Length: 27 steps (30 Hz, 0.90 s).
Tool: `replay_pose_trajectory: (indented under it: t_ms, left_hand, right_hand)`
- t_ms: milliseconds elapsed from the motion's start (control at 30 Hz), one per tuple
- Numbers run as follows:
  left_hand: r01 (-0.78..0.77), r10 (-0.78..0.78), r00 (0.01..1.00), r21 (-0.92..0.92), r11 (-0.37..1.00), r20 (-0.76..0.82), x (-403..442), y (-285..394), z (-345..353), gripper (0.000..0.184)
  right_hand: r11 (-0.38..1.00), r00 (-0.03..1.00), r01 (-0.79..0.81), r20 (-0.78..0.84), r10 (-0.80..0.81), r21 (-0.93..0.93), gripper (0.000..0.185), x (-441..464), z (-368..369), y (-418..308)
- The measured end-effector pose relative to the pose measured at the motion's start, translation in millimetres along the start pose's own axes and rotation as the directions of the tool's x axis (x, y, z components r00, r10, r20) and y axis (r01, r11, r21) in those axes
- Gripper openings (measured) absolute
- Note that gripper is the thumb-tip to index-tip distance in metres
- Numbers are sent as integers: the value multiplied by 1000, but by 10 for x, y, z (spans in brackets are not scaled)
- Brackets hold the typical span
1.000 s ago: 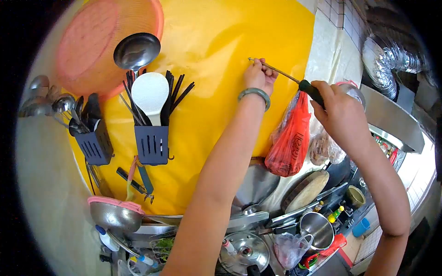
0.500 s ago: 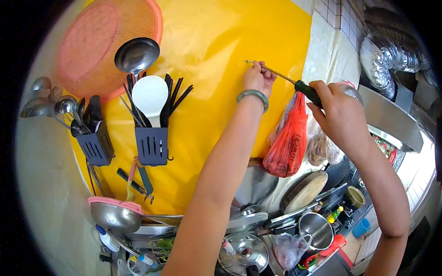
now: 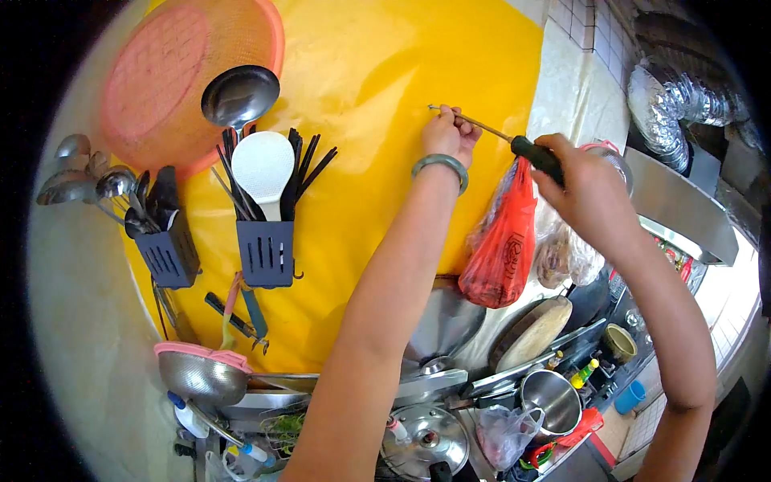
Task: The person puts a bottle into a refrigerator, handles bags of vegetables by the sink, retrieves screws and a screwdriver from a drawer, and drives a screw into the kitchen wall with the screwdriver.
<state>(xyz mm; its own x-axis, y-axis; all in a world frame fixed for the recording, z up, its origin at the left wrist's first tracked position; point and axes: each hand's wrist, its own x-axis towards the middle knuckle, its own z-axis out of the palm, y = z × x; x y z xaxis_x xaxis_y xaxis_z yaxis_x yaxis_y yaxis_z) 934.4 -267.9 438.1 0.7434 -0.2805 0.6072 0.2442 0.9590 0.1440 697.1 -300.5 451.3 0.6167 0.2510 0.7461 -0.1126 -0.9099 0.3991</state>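
A screwdriver with a dark green handle (image 3: 536, 160) and a thin metal shaft is held nearly level in front of the yellow wall sheet (image 3: 353, 88). My right hand (image 3: 590, 189) is closed around the handle. Up at the shaft's far end, my left hand (image 3: 451, 138), with a green bangle (image 3: 440, 166) at the wrist, has its fingers closed on the shaft. A short tip pokes out past them to the left, by the sheet; whether a screw sits there is too small to tell. Below the handle hangs a red plastic bag (image 3: 502, 257).
An orange mesh basket (image 3: 152, 72) and two slotted utensil holders (image 3: 265, 253) hang at left, one with a white rice paddle (image 3: 263, 169). A strainer (image 3: 201, 377), a lidded pan (image 3: 424, 438) and a steel pot (image 3: 551, 406) are below. A foil duct (image 3: 662, 112) runs upper right.
My right hand has shifted slightly and its grip on the screwdriver handle has turned a little. My left hand stays almost where it was.
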Motion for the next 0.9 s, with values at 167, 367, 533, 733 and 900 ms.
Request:
replay_pose_trajectory:
  t_ms: [167, 367, 533, 733, 900]
  left_hand:
    - [62, -59, 996, -50, 997, 74, -89, 12, 21, 24]
    - [-7, 7, 1000, 5, 1000, 27, -16, -28, -10, 24]
    - [4, -4, 1000, -11, 1000, 29, -29, -9, -13, 26]
    - [116, -115, 993, -56, 992, 19, -32, 90, -105, 25]
    - [168, -168, 986, -105, 980, 1, 264, 211, -307, 26]
  right_hand:
    - [626, 833, -551, 414, 368, 551, 44, 170, -163, 164]
    - [1000, 999, -13, -44, 12, -23, 34, -54, 5, 75]
    - [1000, 999, -22, 44, 23, -21, 30, 51, -121, 7]
    - [976, 988, -155, 39, 150, 156, 29, 108, -170, 42]
    - [981, 987, -157, 40, 154, 112, 28, 113, -171, 7]
